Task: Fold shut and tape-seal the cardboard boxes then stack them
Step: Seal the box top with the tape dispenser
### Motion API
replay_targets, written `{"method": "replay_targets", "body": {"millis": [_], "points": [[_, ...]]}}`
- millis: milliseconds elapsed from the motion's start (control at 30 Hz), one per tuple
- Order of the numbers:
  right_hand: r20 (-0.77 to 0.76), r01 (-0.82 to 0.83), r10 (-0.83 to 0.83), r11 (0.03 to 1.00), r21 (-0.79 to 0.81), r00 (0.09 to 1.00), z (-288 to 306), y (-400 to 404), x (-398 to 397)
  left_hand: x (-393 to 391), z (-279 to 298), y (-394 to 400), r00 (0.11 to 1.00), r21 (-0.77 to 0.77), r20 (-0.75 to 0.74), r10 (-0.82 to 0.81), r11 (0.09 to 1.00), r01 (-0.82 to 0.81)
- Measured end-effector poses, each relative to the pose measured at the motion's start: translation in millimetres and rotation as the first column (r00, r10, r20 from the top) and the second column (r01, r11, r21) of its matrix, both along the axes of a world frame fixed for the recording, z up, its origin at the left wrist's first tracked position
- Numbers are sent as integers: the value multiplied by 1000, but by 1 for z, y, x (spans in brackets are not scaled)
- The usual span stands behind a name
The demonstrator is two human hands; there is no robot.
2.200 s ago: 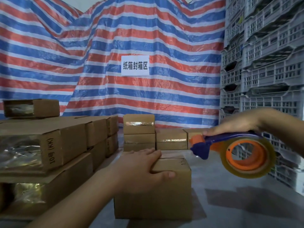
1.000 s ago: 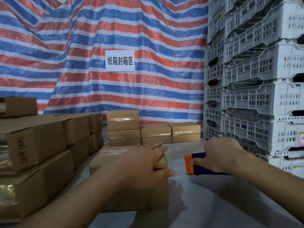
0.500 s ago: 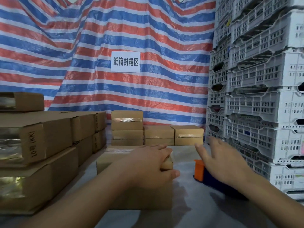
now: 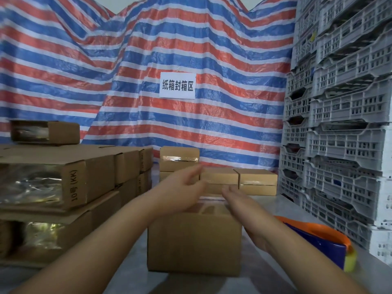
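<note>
A brown cardboard box (image 4: 194, 244) stands on the grey table in front of me, its top closed. My left hand (image 4: 183, 188) hovers over the box's far left top with fingers spread and blurred by motion. My right hand (image 4: 239, 201) reaches along the box's right top edge, fingers straight, holding nothing. The blue and orange tape dispenser (image 4: 320, 242) lies on the table to the right of the box, free of both hands. Taped boxes (image 4: 257, 181) sit in a row at the back, with one stacked pair (image 4: 179, 158) at their left.
Stacks of larger cardboard boxes (image 4: 70, 183) fill the left side. Grey plastic crates (image 4: 343, 134) tower along the right. A striped tarp with a white sign (image 4: 177, 85) hangs behind. Bare grey table (image 4: 282, 279) shows around the box.
My right hand set the tape dispenser down on the table and moved over to the box. My left hand lifted off the box top and now hovers with fingers spread.
</note>
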State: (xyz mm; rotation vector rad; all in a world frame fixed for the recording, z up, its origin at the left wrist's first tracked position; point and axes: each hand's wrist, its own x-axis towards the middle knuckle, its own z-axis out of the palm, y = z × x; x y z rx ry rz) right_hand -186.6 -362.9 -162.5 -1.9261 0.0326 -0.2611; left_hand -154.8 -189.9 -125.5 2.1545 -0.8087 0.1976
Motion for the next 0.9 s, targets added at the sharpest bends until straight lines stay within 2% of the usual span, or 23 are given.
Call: {"method": "replay_targets", "body": {"millis": [67, 167, 333, 433, 500, 600, 767, 900], "points": [[13, 14, -14, 1000, -5, 1000, -3, -2, -1, 5, -12, 19, 993, -114, -1, 121, 986, -120], [20, 26, -27, 999, 48, 999, -7, -1, 1, 11, -37, 39, 970, -243, -153, 187, 945, -220], [-5, 41, -42, 935, 353, 999, -14, 3, 1, 13, -65, 38, 912, -472, -380, 152, 816, -333], [-70, 59, -33, 908, 416, 997, -24, 2, -3, 12, -73, 34, 824, -541, -559, 92, 713, -446], [-124, 76, -24, 897, 435, 992, -28, 2, -6, 9, -76, 31, 778, -568, -626, 43, 659, -494], [-142, 94, -28, 872, 480, 990, -32, 2, -7, 2, -75, 29, 763, -575, -645, 39, 633, -518], [-203, 154, -49, 823, 546, 978, -29, 9, -19, -4, -70, 38, 753, -578, -658, -17, 652, -491], [-31, 96, -91, 898, 429, 995, -43, -5, -34, -9, -66, 48, 759, -598, -646, -84, 674, -434]]}}
